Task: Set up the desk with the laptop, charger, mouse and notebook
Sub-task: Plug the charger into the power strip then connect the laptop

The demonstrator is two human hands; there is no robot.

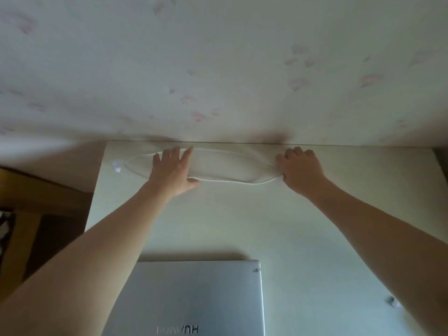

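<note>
- I see a pale cream flat tabletop (pixel 303 226), its far edge against a whitish wall with faint pink blotches (pixel 218 57).
- A thin white charger cable (pixel 225 181) is laid in a long flat loop near the tabletop's far edge, running left-right between my two hands.
- My left hand (pixel 173 170) is spread, fingers apart and palm down, lying over the left part of the loop; the thumb touches the near strand, the fingertips reach toward the far strand.
- The loop's left end runs out past my left hand to a small white plug end (pixel 117 166) near the tabletop's left edge; blurred, I can't tell its exact shape.
- My right hand (pixel 301 168) is curled closed, knuckles up, at the loop's right end; the strands meet at its fingers. It looks pinched on the cable, but the grip is hidden under the fingers.
- A closed silver-grey metal laptop (pixel 194 297) lies flat near the front edge, lid up with dark lettering, well apart from both hands and between my forearms.
- A small dark speck-like thing (pixel 391 300) sits on the tabletop right of the laptop; too small to identify.
- Brown wooden floor (pixel 36 202) shows left of the tabletop.
</note>
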